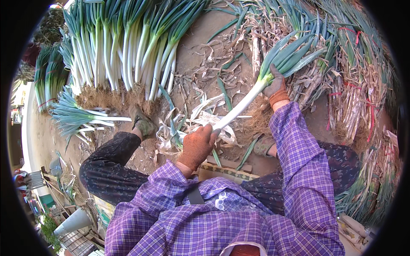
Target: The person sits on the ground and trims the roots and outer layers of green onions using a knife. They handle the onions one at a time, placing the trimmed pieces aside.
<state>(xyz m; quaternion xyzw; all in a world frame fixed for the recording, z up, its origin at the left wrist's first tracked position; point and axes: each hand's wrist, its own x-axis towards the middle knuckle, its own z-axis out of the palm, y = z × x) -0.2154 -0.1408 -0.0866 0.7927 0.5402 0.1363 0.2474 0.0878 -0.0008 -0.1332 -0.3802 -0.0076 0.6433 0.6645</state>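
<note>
A large Welsh onion with a white shank and green leaves slants across my front. My left hand, in an orange-brown work glove, grips the lower part of its shank; the root end is hidden behind that hand. Higher up, where the shank turns into leaves, my right hand closes around the onion in a similar glove. Its leaves fan out towards the upper right. Beneath the onion, peeled pale skins and torn green leaves lie on the ground between my feet.
Cleaned onions stand in a row at the upper left, roots down. Smaller onions lie beside my left foot. Unpeeled bundles tied with red strips fill the right side. A bucket-like grey container lies at the lower left.
</note>
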